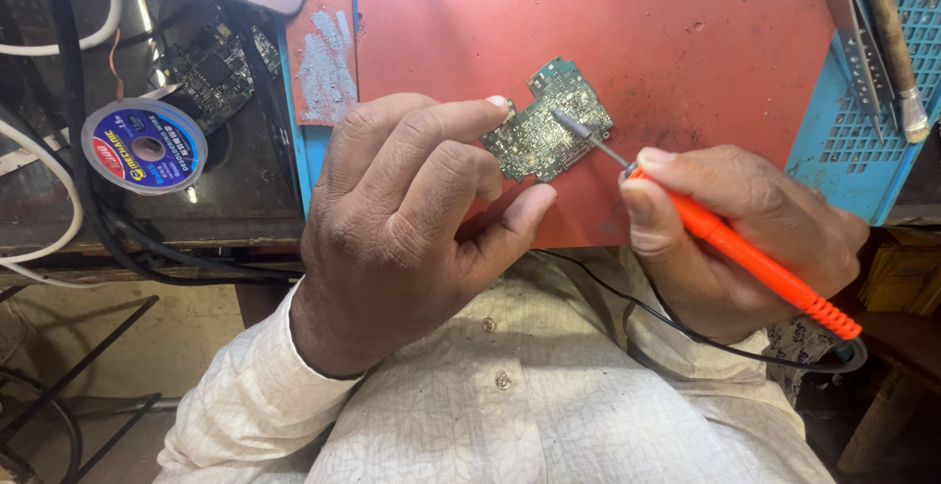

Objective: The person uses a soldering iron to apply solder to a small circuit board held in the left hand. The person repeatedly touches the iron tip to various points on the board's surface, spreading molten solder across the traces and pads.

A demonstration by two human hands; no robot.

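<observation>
— How many things are lying on the worktop (686, 24)?

— One green board (545, 120) is lying on the red mat, near the worktop's front edge. One more dark board (211, 71) is sitting at the left side, and one round spool (144, 146) is sitting just beside it. One pair of tweezers (855, 33) and one brush (894, 43) are resting at the right edge.

— What are the two hands doing?

— The left hand (402, 219) is curling, with a fingertip pressing the green board's left edge. I cannot tell if it is gripping anything. The right hand (745, 234) is closing around one orange soldering iron (745, 254), and its metal tip is touching the green board.
</observation>
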